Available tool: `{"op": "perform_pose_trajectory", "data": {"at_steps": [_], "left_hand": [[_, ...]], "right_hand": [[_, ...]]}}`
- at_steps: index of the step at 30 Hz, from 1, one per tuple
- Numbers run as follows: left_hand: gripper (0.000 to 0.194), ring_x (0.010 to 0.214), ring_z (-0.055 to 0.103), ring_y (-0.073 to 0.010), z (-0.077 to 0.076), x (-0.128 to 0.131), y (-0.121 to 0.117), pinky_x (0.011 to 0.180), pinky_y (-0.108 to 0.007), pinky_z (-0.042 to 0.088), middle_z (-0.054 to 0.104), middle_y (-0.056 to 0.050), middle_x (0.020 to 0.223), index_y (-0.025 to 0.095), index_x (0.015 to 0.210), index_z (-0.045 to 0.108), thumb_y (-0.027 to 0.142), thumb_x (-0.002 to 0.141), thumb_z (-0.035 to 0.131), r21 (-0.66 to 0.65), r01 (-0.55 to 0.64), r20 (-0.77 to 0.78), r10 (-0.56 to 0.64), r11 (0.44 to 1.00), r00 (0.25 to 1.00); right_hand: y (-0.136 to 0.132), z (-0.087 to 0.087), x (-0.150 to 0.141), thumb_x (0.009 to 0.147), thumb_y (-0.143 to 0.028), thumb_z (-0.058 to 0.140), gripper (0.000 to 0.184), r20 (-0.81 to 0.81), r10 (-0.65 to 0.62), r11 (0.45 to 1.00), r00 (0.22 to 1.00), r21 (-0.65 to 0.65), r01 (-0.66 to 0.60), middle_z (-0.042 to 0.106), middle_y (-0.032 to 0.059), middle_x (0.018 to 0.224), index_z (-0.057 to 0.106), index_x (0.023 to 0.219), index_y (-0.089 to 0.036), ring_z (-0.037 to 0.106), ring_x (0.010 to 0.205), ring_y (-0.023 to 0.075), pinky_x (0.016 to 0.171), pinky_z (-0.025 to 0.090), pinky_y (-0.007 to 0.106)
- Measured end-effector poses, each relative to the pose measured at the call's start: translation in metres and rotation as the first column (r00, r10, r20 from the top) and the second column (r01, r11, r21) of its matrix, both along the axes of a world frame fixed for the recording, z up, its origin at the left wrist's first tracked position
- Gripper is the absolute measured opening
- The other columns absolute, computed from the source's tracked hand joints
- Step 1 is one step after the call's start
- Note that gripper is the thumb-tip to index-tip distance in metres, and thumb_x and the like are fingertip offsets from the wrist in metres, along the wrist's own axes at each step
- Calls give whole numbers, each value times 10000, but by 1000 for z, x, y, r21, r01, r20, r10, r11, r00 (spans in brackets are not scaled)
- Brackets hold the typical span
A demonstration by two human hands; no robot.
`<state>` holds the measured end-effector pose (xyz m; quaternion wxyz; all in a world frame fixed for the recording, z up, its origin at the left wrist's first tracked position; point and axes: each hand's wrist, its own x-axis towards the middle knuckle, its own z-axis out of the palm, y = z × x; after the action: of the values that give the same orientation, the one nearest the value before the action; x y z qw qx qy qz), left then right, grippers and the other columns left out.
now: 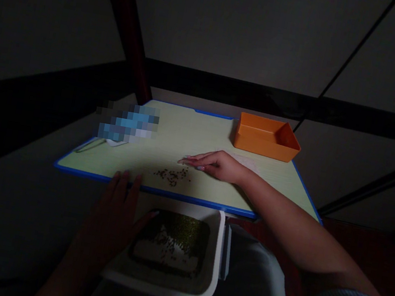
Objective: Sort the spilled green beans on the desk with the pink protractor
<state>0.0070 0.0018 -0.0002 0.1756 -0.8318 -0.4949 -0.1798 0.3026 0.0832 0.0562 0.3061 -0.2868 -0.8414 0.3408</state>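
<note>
A loose patch of small reddish-brown beans lies near the front edge of the pale yellow table. My right hand is low over the tabletop just behind and right of them, fingers stretched to the left. Whether anything small is at its fingertips is unclear. Below the edge is a white plastic container with green beans and a few brown ones inside. My left hand lies across its left side, fingers spread up to the table edge and thumb over the inside. It covers that side's rim.
An orange open bin stands at the back right of the table. On the left is a blurred blue object with a cable. Blue trim borders the table. The container's side latch sticks out on the right, beside my leg.
</note>
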Motion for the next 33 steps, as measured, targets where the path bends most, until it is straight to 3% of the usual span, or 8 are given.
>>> {"op": "perform_pose_trajectory", "data": {"at_steps": [7,19,26,33], "left_hand": [[902,1391,256,-413,-1,-1,1,1068,-537,343,326,-310,1436,40,1410,258,677,781,363,-10,4,8,-4,1000,1000],[902,1404,237,-404,1,-2,0,1060,-567,350,293,-295,1476,60,1420,244,684,778,360,-33,15,33,-14,999,999],[917,1396,246,-415,0,-2,1,1074,-547,337,305,-312,1453,43,1411,254,696,773,344,-47,-8,1,8,999,1000],[905,1407,222,-407,-1,-2,0,1079,-540,333,296,-309,1457,48,1420,231,689,787,313,-15,9,0,-9,1000,1000]], "right_hand": [[-4,5,6,786,-38,576,232,0,-33,980,999,-198,32,709,55,1123,751,861,-171,651,1067,135,964,487,305],[-11,17,15,721,-156,713,45,-116,-54,928,992,-372,7,755,58,951,750,707,-178,684,995,170,975,485,363],[-12,17,18,711,-90,663,133,-145,-82,933,986,-358,25,757,48,943,756,719,-184,693,953,162,946,498,350],[-8,19,23,721,-94,633,157,-170,-241,938,956,-294,184,755,53,955,763,767,-167,685,961,163,931,496,338]]}}
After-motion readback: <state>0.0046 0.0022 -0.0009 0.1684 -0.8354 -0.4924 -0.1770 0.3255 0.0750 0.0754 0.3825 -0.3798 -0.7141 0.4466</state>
